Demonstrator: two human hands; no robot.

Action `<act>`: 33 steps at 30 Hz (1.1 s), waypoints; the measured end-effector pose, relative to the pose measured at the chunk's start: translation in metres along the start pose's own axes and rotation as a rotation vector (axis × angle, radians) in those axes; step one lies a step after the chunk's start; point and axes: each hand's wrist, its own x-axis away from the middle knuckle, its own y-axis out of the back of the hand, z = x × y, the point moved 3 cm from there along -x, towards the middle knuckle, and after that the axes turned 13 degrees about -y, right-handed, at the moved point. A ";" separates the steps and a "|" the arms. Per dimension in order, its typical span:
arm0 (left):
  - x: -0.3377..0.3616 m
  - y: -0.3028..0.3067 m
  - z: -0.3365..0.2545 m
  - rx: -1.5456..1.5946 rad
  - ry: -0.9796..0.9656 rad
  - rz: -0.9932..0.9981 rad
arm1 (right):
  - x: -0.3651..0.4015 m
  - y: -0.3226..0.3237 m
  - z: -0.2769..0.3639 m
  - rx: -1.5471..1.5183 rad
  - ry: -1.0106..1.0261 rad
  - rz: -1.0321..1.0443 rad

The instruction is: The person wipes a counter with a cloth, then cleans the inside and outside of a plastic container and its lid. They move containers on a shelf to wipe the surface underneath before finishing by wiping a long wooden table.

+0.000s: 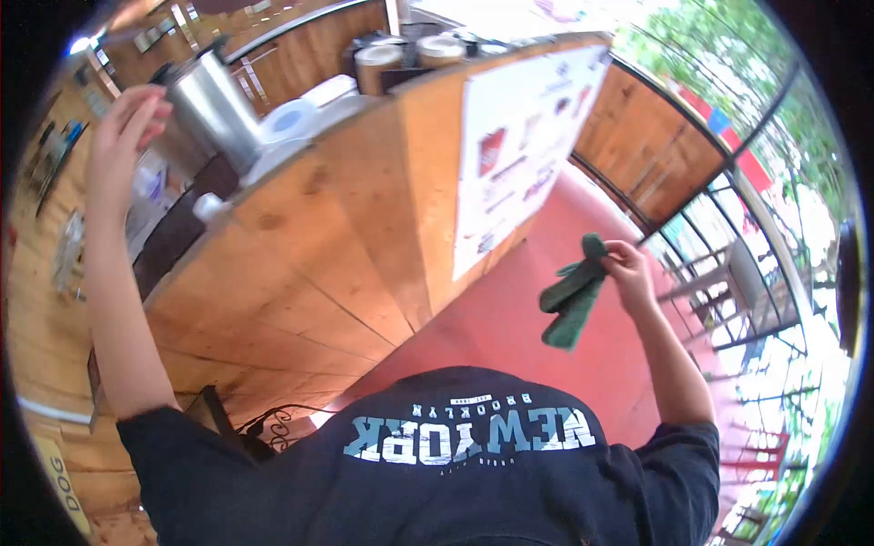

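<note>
My left hand (130,123) is raised at the upper left, fingers loosely bent and slightly apart, with nothing seen in it. It overlaps the edge of a tall stainless steel container (214,105) with a dark top; whether it touches this cannot be made out. Out to the right, my right hand (628,266) pinches a dark green cloth (575,296) by its upper end. The cloth hangs down in folds above the red floor.
A wooden counter (328,218) runs diagonally ahead, with a printed menu sheet (528,146) on its side. Lidded tubs (378,64) and a white round lid or bowl (289,120) stand behind its edge. Metal railing and a stool (742,273) are at right, over red floor (473,337).
</note>
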 end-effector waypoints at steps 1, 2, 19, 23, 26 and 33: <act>0.020 -0.027 -0.031 0.070 -0.026 0.085 | 0.005 0.008 -0.022 -0.145 -0.042 0.007; 0.041 -0.059 -0.062 0.145 -0.053 0.176 | 0.008 0.020 -0.041 -0.293 -0.082 0.005; 0.189 -0.654 -0.337 0.913 -0.187 0.924 | 0.076 0.232 -0.074 -0.419 -0.014 -0.196; 0.182 -0.735 -0.364 1.492 0.264 1.073 | 0.074 0.280 -0.097 -0.299 -0.052 -0.350; 0.148 -0.758 -0.379 1.542 0.272 1.144 | 0.071 0.315 -0.104 -0.188 -0.112 -0.381; 0.066 -0.835 -0.383 1.485 0.215 1.191 | 0.003 0.343 -0.191 0.154 -0.405 -0.232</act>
